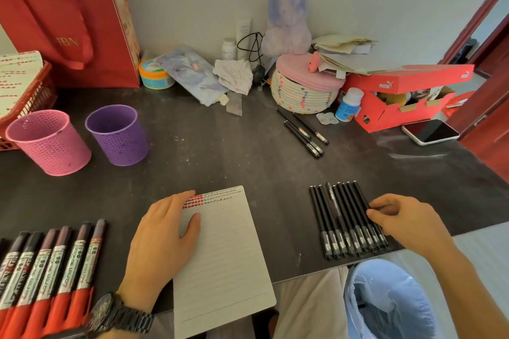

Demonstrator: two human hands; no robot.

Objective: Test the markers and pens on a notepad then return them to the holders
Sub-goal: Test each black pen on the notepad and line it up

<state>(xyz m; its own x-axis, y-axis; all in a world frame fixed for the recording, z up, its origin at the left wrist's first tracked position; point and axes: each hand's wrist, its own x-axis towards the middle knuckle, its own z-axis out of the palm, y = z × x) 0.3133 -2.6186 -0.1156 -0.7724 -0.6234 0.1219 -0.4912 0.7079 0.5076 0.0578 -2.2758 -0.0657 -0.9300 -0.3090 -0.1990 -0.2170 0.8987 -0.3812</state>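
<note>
Head view. Left hand lies flat, fingers straight, pressing the lined notepad. Right hand is curled, fingertips touching the rightmost of the black pens; whether it is pinched, cannot tell. The pens lie in a row right of the notepad, long axes pointing away, clipped caps nearest. Right hand is nearer.

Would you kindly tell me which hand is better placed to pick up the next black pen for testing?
The right hand: its fingertips touch the right end of the row of black pens. The left hand lies flat on the notepad, holding it down, farther from them.
</note>
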